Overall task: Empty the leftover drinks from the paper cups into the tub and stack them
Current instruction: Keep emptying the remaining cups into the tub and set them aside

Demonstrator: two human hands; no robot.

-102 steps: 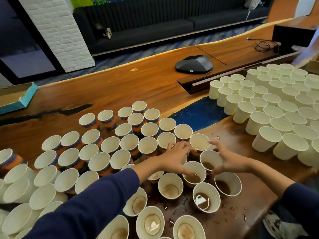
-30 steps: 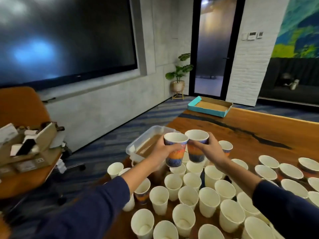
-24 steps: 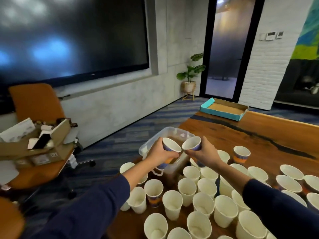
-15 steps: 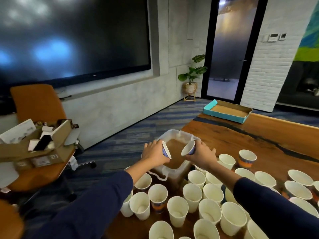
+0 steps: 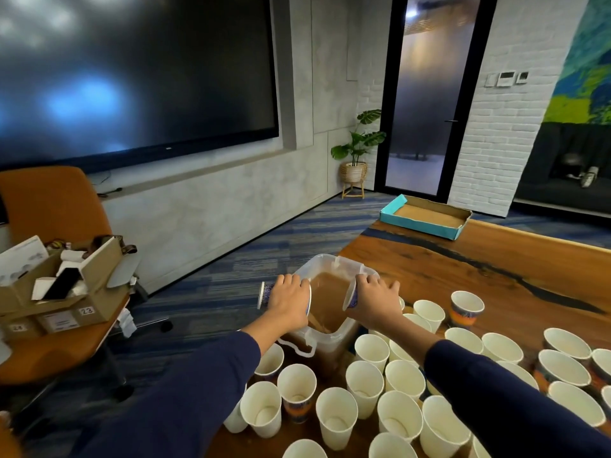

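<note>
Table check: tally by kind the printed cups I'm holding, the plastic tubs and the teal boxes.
Held printed cups: 2
Plastic tub: 1
Teal box: 1
Total: 4

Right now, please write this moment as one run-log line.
left hand: tips printed cup over tub | right hand: tips second cup | tub: brown liquid

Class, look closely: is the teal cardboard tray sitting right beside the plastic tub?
No, the teal cardboard tray sits at the table's far end, well apart from the plastic tub.
</note>
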